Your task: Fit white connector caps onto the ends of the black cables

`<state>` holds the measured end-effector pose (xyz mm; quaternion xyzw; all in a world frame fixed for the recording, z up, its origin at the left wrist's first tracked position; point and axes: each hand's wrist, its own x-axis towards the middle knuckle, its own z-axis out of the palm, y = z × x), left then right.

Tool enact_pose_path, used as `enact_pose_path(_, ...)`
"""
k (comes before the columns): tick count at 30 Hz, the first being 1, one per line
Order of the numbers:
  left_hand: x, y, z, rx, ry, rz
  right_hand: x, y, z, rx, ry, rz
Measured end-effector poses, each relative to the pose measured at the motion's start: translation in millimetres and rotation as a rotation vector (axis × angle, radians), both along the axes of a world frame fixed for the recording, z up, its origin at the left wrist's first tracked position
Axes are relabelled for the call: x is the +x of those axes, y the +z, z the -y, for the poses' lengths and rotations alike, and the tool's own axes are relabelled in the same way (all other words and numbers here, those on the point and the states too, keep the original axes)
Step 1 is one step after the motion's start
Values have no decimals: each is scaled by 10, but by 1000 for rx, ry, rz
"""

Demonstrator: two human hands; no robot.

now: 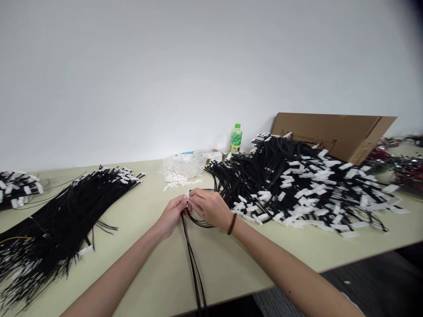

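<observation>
Left forearm and right forearm up close, black cables between

Nearest the camera, both forearms, bare, stretched in over a pale table.

From the far left, a pile of white-tipped leads, cut off by the picture's edge. Just beside it, a long bundle of black wires, with white ends toward the back, silvery ends toward the front and a yellow strand across the near part.

In the middle, the left hand, closed, thumb and fingers pinched on the black cables, with a small white piece at the fingertips. From that pinch, strands down to the table's near edge, others looped rightward. Right against it, the right hand, fingers curled inward, exact hold too small to tell; a brown band around its wrist.

Behind the hands, a clear bag beside loose white pieces. Farther right, a green-capped bottle near the wall, then a big heap of black cabling with white tabs, a cardboard box behind, and blurred reddish bundles.
</observation>
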<state>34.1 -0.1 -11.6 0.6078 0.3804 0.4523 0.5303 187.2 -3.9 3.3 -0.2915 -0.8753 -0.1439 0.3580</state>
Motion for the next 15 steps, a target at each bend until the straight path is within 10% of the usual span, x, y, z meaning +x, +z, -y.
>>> enact_pose_path(15,43,64,56,158,7,-150,11,-9,-3,-38,73,-35)
